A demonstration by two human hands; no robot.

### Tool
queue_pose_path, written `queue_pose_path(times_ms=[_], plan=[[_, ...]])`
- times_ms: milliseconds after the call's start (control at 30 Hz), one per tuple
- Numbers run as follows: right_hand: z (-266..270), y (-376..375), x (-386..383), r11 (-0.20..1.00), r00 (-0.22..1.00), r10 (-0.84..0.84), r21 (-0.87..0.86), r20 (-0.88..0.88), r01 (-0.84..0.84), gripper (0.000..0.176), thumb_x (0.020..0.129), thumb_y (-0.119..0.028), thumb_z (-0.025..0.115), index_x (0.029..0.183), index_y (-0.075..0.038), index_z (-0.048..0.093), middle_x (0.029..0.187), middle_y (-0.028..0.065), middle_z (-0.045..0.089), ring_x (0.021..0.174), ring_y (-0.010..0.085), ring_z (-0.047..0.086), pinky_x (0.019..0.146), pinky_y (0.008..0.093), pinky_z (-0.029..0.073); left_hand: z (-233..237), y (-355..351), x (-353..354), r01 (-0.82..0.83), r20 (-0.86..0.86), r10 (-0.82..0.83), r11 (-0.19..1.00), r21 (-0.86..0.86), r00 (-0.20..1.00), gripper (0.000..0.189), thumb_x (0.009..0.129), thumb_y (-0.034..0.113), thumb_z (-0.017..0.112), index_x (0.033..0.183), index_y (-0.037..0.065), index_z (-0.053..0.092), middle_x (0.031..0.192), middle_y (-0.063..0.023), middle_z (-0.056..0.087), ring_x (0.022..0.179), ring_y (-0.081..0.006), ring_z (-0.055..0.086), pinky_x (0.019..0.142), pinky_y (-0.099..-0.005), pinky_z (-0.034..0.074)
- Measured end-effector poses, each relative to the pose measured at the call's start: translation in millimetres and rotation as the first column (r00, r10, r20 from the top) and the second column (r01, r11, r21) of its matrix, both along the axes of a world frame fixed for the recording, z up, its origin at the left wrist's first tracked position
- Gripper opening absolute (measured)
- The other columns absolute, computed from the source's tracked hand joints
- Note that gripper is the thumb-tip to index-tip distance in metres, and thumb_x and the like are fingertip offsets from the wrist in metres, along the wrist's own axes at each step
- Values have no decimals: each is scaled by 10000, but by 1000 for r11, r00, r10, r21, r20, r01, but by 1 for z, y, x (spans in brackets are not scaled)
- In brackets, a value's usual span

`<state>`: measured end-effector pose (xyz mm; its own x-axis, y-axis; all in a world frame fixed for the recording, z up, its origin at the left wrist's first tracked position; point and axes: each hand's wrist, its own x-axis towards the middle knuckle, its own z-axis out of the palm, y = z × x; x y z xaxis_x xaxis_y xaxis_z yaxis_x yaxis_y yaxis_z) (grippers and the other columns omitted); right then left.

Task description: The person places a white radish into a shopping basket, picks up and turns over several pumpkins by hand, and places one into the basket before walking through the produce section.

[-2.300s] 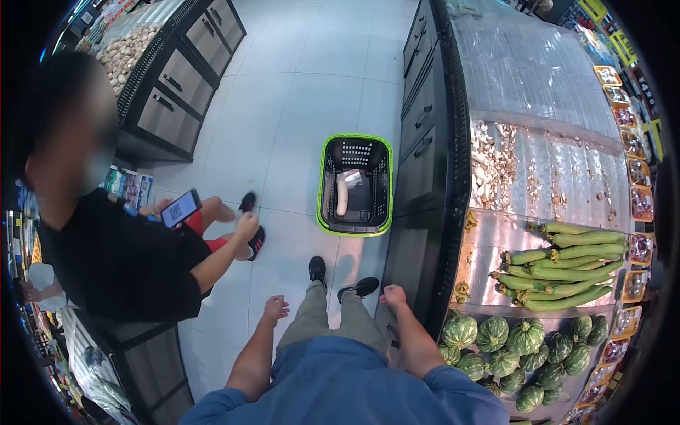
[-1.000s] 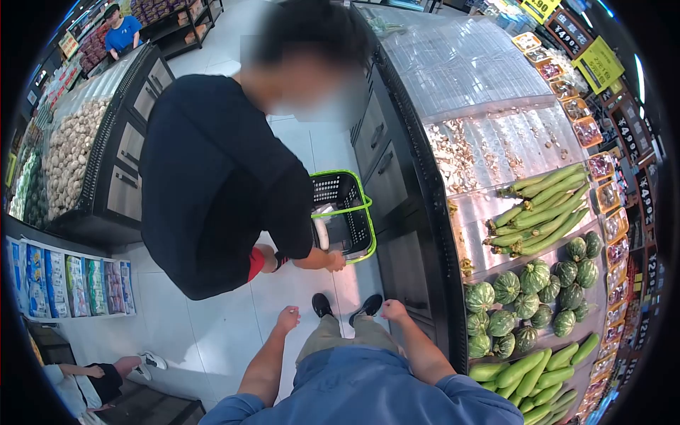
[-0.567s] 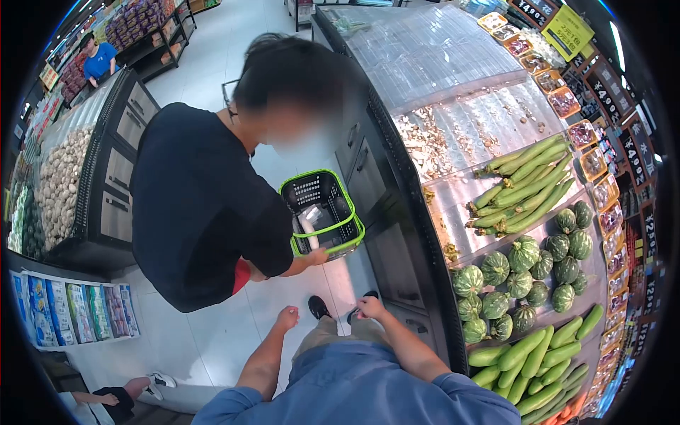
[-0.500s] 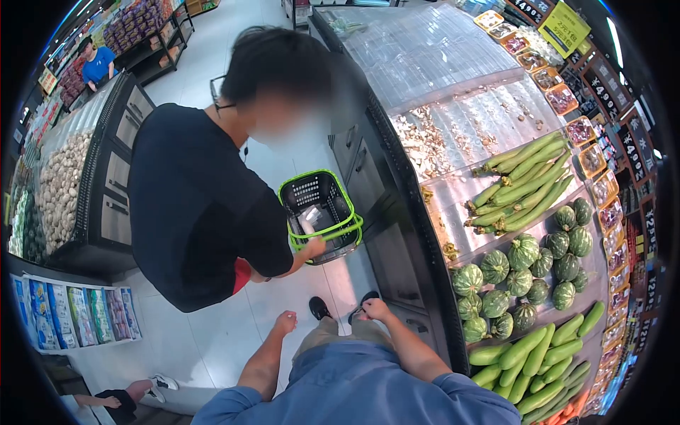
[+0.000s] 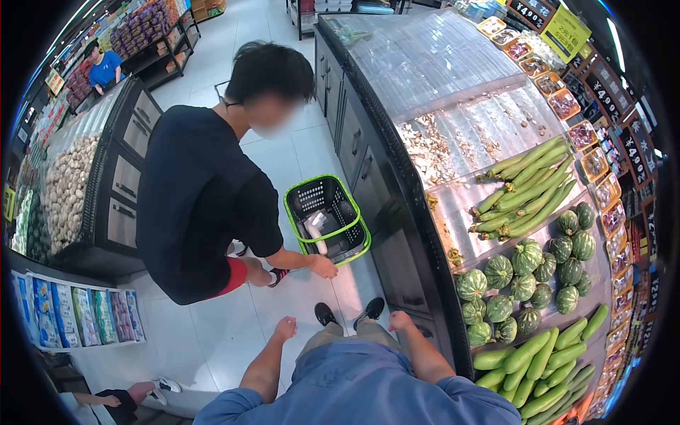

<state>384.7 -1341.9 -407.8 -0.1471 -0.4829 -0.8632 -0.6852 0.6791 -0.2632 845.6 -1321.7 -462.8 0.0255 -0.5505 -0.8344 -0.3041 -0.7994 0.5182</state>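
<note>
The left hand [image 5: 285, 329] hangs loose and empty beside the thigh. The right hand [image 5: 400, 321] is curled and holds nothing, close to the dark produce stand [image 5: 397, 263]. Farther off, a green basket [image 5: 309, 186] holds a white radish [image 5: 315, 237]. Another person's hand [image 5: 324, 267] is just beside the basket's near rim. Striped squashes [image 5: 524, 285] lie to the right.

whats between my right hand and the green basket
Head view: bare floor tile, your right shoe just beyond the right hand, and another person's hand at the near corner of the green basket.
</note>
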Motion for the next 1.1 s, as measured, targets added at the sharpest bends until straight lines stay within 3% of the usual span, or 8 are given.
queue_pose_path(times_ms=[200,367,733,800,833,867,967,1100], plan=[[3,-30,44,985,986,127,-134,104,-113,330,897,-181,502,1130,5,643,792,126,723,692,189,705,639,314,549,-1,-16,-10,-6,-30,5,999,-37,1000,277,970,237,508,1174,63,578,848,-103,676,612,-177,626,514,-321,506],[8,-47,82,987,948,-90,-102,305,127,347,923,-157,471,1164,53,608,834,151,718,691,210,701,673,328,568,-5,-7,-11,-65,-39,65,998,10,997,281,964,241,510,1176,68,574,867,-98,677,622,-178,629,520,-321,506],[-2,-40,77,994,975,92,-75,204,-79,340,941,-173,493,1196,21,606,836,140,720,730,210,716,686,333,572,-10,26,13,-94,4,94,988,123,996,258,938,227,526,1149,87,575,820,-96,668,622,-173,625,530,-323,499],[-57,-17,45,976,974,186,-143,133,-167,350,942,-185,499,1212,11,604,819,136,721,732,225,720,713,328,569,-60,43,32,-249,-267,270,962,110,925,217,922,185,552,1127,115,576,773,-87,660,620,-172,624,544,-327,509],[-39,-21,42,942,951,301,-176,67,-286,351,937,-159,484,1216,21,599,811,146,719,731,221,720,709,334,568,-87,45,36,118,-82,-119,993,-25,989,214,910,159,563,1124,140,571,747,-76,660,627,-158,629,558,-340,522],[-44,-21,34,985,980,154,-94,123,-143,352,934,-134,464,1212,39,592,842,166,717,743,219,720,697,349,568,-64,32,26,-73,-109,88,988,140,990,225,902,169,564,1125,141,569,729,-58,660,627,-135,634,578,-341,531],[-23,-25,28,998,983,-21,-57,180,31,351,938,-141,489,1223,46,570,901,169,709,734,227,708,661,339,568,-75,10,11,145,216,-140,989,-4,966,234,908,258,545,1052,105,647,908,-156,707,845,-320,681,780,-399,548],[15,-35,34,995,983,-64,-59,172,76,335,948,-124,485,1223,49,567,900,167,706,750,221,703,667,332,576,-71,-33,-6,143,209,-120,984,-101,971,268,910,277,527,1046,95,668,1000,-194,693,963,-388,645,881,-417,516]])
